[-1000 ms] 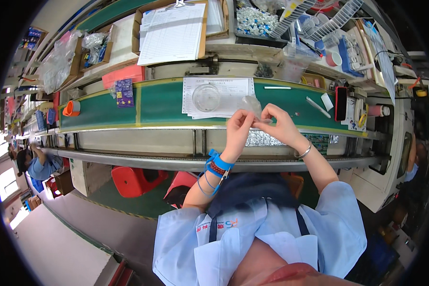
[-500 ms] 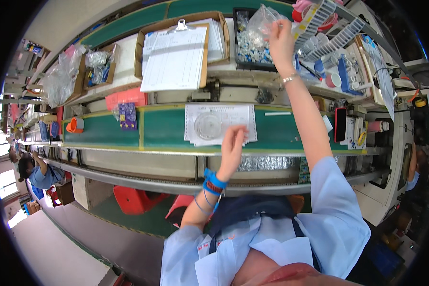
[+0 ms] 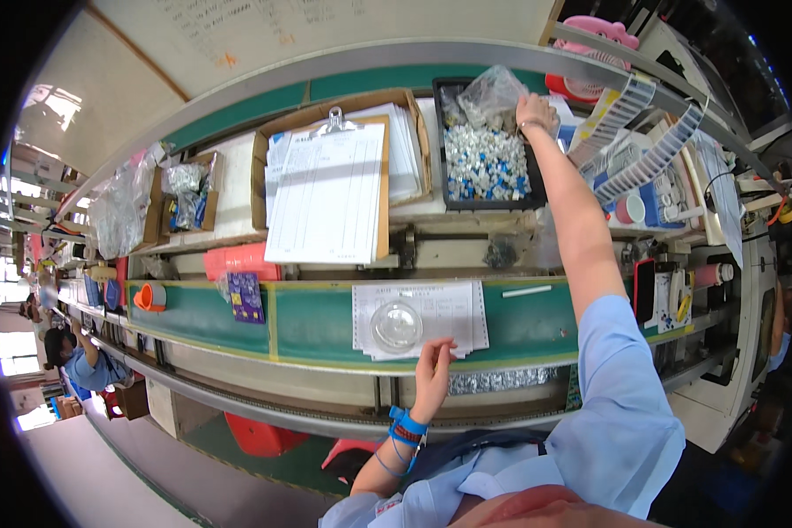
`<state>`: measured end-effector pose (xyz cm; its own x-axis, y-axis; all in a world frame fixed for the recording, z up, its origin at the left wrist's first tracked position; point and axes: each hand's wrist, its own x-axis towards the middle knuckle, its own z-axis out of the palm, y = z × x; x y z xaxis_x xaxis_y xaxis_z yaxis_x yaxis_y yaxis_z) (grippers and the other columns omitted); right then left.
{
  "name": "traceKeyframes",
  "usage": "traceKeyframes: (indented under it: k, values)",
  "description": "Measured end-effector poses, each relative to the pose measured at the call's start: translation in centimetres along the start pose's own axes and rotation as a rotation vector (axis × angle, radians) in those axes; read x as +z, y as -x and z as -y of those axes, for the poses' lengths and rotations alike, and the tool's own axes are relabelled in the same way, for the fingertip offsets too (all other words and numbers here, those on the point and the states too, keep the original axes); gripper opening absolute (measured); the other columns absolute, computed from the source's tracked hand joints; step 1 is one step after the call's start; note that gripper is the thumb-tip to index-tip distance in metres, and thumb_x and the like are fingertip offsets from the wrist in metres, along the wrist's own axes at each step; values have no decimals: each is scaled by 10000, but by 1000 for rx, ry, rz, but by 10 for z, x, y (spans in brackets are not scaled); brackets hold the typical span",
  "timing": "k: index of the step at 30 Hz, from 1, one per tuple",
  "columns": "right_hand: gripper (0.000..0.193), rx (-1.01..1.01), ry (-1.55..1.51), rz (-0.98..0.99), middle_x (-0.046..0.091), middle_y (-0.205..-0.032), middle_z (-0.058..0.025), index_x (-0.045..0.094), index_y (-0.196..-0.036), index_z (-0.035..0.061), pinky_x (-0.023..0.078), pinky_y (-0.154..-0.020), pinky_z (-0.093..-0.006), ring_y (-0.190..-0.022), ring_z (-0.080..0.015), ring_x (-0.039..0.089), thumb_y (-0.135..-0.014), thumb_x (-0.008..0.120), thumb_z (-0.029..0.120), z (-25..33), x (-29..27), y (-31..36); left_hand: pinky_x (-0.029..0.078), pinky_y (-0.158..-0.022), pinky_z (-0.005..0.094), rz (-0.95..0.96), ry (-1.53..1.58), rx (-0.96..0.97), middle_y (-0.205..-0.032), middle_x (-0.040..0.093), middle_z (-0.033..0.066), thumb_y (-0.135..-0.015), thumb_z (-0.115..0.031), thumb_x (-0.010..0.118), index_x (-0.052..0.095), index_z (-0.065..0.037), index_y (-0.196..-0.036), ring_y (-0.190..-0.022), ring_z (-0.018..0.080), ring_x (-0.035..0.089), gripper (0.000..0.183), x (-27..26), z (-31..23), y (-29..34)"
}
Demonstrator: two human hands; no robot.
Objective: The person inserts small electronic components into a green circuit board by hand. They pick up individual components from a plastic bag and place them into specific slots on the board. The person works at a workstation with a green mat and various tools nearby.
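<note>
At the far right of the bench, my right hand (image 3: 537, 113) is closed at the right edge of a clear plastic bag (image 3: 491, 95); its fingertips are partly hidden. The bag rests over the back of a black tray (image 3: 537, 180) full of small white and blue pieces (image 3: 486, 167). Nearer to me, my left hand (image 3: 435, 365) holds nothing, its fingers loosely bent and apart. Just beyond its fingertips, a round clear dish (image 3: 396, 326) sits on printed paper sheets (image 3: 458, 308) on the green work surface.
A clipboard with a form (image 3: 330, 189) lies on a cardboard box (image 3: 260, 154) left of the tray. Further left stand an orange cup (image 3: 150, 297) and a purple packet (image 3: 246, 297). Reels of tape strips (image 3: 620, 123), a white stick (image 3: 526, 291) and a red-cased phone (image 3: 644, 290) are on the right.
The view has tilted up. My right hand and the bag have shifted toward the tray's back, uncovering more small pieces. My left hand has drawn slightly nearer to me, off the papers.
</note>
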<state>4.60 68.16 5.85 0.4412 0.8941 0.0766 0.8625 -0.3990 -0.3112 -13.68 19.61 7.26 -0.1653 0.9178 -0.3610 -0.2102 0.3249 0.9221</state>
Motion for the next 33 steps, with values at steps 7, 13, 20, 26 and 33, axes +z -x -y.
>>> traceKeyframes:
  k: [7, 13, 20, 26, 33]
  values:
    - [215, -212, -61, -107, 594, -1087, -81, 658, -997, 182, 407, -869, -466, -1072, -286, 524, -824, 579, 284, 4, 9, -14, 448, -725, 226, -14, 3, 13, -973, 599, 52, -971, -127, 457, 532, -19, -1097, -785, 86, 544, 182, -6, 14, -7]
    - [215, -305, -343, 97, 686, -834, -113, 715, -819, 125, 510, -735, -385, -758, -279, 655, -703, 709, 307, -4, 19, -46, 459, -710, 229, -33, 4, 27, -947, 611, 44, -943, -83, 491, 554, -22, -1064, -771, 92, 549, 149, -4, 18, -8]
    - [403, 18, -865, 50, 618, -649, -36, 660, -692, 37, 485, -574, -309, -587, -148, 551, -627, 828, 398, 35, -50, 9, 452, -711, 221, -30, -5, 31, -928, 608, 45, -949, -67, 472, 551, -8, -1028, -770, 81, 547, 126, -3, 9, 6]
    - [302, -120, -1390, 188, 549, -584, -3, 610, -714, 41, 417, -506, -283, -499, -118, 479, -720, 795, 279, 20, -87, 41, 458, -724, 221, -9, 37, 100, -931, 605, 50, -948, -60, 465, 552, -1, -1022, -799, 83, 550, 128, 0, 5, 14]
    - [107, -143, -1546, 802, 527, -731, 25, 585, -820, 83, 407, -641, -253, -643, -85, 479, -869, 642, 161, 4, -158, 110, 461, -729, 223, 21, 96, 114, -924, 609, 49, -945, -82, 481, 556, -4, -1033, -794, 88, 556, 139, 10, -7, 22]
